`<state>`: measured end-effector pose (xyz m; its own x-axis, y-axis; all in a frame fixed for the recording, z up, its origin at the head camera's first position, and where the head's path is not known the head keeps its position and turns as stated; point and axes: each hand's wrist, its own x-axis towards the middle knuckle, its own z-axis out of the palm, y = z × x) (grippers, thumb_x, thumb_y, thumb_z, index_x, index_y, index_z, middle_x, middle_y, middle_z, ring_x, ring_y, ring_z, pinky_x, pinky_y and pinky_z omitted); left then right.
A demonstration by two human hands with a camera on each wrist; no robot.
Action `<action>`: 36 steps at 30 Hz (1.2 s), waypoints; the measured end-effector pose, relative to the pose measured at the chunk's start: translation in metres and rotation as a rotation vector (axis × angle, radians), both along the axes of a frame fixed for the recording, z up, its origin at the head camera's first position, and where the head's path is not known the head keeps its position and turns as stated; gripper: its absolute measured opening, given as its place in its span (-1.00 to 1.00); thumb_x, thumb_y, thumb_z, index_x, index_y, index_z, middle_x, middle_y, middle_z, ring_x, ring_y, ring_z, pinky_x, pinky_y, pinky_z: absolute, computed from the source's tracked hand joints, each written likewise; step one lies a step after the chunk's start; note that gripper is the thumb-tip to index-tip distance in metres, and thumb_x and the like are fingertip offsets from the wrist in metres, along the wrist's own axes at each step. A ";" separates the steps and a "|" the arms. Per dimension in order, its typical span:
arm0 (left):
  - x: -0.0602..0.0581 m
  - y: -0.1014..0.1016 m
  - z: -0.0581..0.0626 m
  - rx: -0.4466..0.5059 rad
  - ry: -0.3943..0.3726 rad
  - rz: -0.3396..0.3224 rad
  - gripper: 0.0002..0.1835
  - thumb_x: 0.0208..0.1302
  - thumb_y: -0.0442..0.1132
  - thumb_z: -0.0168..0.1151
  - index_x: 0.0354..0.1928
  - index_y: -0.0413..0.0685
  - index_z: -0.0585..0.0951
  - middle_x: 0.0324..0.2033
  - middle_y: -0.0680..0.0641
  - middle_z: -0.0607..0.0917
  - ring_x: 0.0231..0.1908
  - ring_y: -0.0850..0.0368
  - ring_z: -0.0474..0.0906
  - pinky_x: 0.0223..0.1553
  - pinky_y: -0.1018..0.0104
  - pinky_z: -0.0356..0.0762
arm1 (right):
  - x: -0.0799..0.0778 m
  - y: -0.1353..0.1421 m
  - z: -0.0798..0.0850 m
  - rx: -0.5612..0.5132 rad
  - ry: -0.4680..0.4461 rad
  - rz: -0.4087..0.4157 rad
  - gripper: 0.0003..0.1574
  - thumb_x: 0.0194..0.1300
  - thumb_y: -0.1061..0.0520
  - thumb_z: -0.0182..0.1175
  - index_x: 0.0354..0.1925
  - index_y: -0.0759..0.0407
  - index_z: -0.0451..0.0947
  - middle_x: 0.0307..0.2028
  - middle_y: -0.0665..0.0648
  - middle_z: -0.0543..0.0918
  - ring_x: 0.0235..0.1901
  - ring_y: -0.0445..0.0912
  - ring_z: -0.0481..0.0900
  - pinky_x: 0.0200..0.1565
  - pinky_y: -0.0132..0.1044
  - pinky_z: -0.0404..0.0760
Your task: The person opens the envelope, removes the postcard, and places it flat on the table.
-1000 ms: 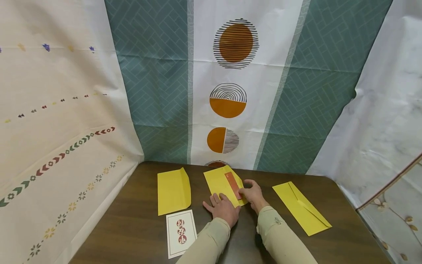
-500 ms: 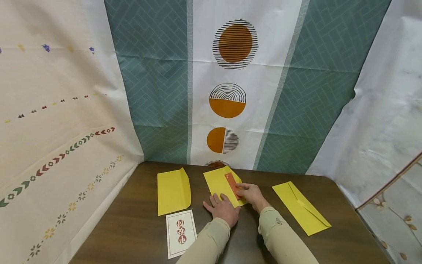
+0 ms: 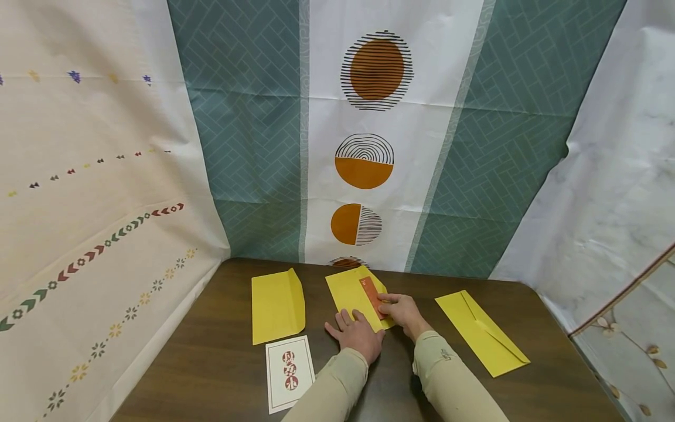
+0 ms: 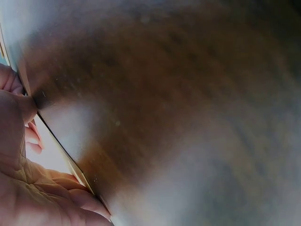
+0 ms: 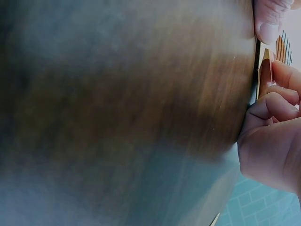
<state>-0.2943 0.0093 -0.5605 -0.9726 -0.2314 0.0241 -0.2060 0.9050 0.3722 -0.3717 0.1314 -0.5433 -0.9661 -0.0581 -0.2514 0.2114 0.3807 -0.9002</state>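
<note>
In the head view, a yellow envelope (image 3: pixel 345 288) lies near the table's back edge, its flap side facing right. A narrow strip of an orange-red card (image 3: pixel 371 291) shows along that side; whether the rest is inside the envelope cannot be told. My left hand (image 3: pixel 360 339) rests with spread fingers on the envelope's lower left edge. My right hand (image 3: pixel 403 312) pinches the card's lower right edge. In the right wrist view, bent fingers of the right hand (image 5: pixel 273 141) hold the reddish card (image 5: pixel 266 75) at the table edge. The left wrist view shows the left palm (image 4: pixel 37 197) beside the tabletop.
A second yellow envelope (image 3: pixel 274 308) lies at left with its flap side to the right. Below it is a white card (image 3: pixel 276 369) with red round prints. Another yellow envelope (image 3: pixel 481 335) lies at right, its folded flap facing up. Patterned cloths (image 3: pixel 253 146) hang behind the brown table (image 3: pixel 211 363).
The right hand's fingers have shifted left and slightly down, from the envelope's right edge onto the orange-red card. The left hand and the other paper pieces have stayed in place.
</note>
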 end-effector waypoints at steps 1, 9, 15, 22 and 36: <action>0.000 0.000 0.000 -0.001 -0.001 0.000 -0.03 0.27 0.33 0.42 0.42 -0.35 0.50 0.43 -0.47 0.46 0.53 -0.46 0.28 0.50 -0.63 0.00 | 0.000 0.000 0.000 -0.002 -0.002 -0.003 -0.52 0.47 0.16 0.37 0.31 0.14 0.69 0.28 0.37 0.65 -0.02 0.03 0.68 0.01 -0.24 0.76; 0.000 0.000 0.002 0.000 -0.008 -0.003 -0.03 0.29 0.32 0.41 0.43 -0.37 0.49 0.45 -0.47 0.45 0.54 -0.47 0.29 0.51 -0.61 0.00 | -0.001 0.000 0.000 -0.012 -0.017 -0.016 -0.54 0.47 0.16 0.37 0.29 0.13 0.70 0.25 0.35 0.66 -0.01 0.06 0.68 0.06 -0.21 0.76; 0.000 0.000 0.002 0.012 -0.020 -0.004 -0.01 0.29 0.32 0.41 0.44 -0.37 0.47 0.47 -0.48 0.44 0.55 -0.48 0.27 0.53 -0.59 -0.02 | -0.004 0.000 -0.002 -0.018 -0.018 -0.024 -0.54 0.46 0.17 0.37 0.29 0.14 0.70 0.24 0.36 0.66 -0.02 0.07 0.69 0.07 -0.17 0.77; 0.000 0.000 0.002 0.026 -0.011 -0.001 -0.01 0.28 0.31 0.43 0.44 -0.39 0.47 0.46 -0.49 0.44 0.54 -0.49 0.27 0.54 -0.58 -0.04 | -0.006 0.002 -0.007 -0.012 -0.018 -0.035 -0.54 0.46 0.20 0.35 0.29 0.18 0.69 0.25 0.38 0.65 -0.03 0.06 0.69 0.03 -0.18 0.78; 0.001 0.000 0.004 0.017 -0.030 -0.005 -0.01 0.29 0.33 0.41 0.45 -0.38 0.47 0.47 -0.47 0.44 0.55 -0.47 0.27 0.54 -0.58 -0.03 | -0.002 0.002 -0.002 -0.024 -0.014 -0.035 -0.53 0.47 0.19 0.35 0.30 0.19 0.68 0.25 0.38 0.65 -0.03 0.05 0.69 0.06 -0.17 0.78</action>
